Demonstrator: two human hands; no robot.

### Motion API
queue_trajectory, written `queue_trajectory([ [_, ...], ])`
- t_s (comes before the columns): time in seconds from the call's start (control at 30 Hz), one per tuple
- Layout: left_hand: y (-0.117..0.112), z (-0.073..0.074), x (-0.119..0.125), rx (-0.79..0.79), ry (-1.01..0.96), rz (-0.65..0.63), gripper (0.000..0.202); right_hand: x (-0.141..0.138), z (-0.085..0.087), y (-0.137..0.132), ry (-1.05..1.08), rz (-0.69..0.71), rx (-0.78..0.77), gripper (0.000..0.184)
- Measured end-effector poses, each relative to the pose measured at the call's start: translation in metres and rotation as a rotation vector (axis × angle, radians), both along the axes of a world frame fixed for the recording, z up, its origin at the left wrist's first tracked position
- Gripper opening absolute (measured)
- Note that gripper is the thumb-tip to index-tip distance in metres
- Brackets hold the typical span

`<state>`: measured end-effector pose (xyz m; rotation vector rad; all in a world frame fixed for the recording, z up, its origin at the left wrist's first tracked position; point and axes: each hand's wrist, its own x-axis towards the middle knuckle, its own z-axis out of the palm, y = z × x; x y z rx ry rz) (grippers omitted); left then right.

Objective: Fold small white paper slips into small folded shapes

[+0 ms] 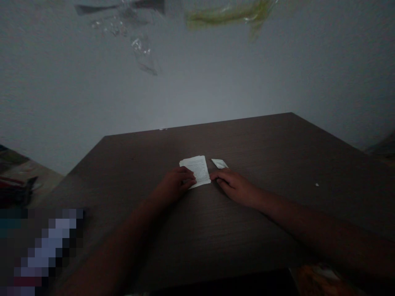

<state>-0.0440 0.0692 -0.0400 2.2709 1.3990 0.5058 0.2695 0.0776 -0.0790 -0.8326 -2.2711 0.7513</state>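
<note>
A small sheet of folded paper (200, 167) with fine printed lines lies flat on the dark table, perhaps in more than one layer. My left hand (177, 181) rests on its left side, fingers lying over the edge and the print. At the lower right corner of the sheet, the fingertips of my right hand (233, 186) touch or nearly touch the paper; its fingers are partly stretched out and apart. Just beyond my right hand lies a smaller white paper piece (219, 163), partly covered by that hand. Dim light hides the finer finger detail.
The brown wooden table (253, 139) meets a pale wall (197, 90). A tiny white scrap (317, 185) lies at the right. Clear plastic (142, 49) and a yellow wrapper-like thing (228, 16) hang on the wall. A pixelated area covers the lower left.
</note>
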Motion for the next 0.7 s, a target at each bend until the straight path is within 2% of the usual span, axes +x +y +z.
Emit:
queue_trajectory([
  [0.27, 0.004, 0.001, -0.005, -0.043, -0.036, 0.035, 0.010, 0.001, -0.001, 0.000, 0.005, 0.002, 0.012, 0.032],
  [0.47, 0.014, -0.004, -0.009, -0.070, -0.049, 0.023, 0.017, 0.000, -0.003, 0.000, 0.005, -0.007, 0.010, 0.032],
  [0.7, 0.010, -0.003, -0.010, -0.016, -0.015, -0.017, 0.015, 0.001, -0.003, 0.001, -0.007, -0.017, -0.019, 0.035],
])
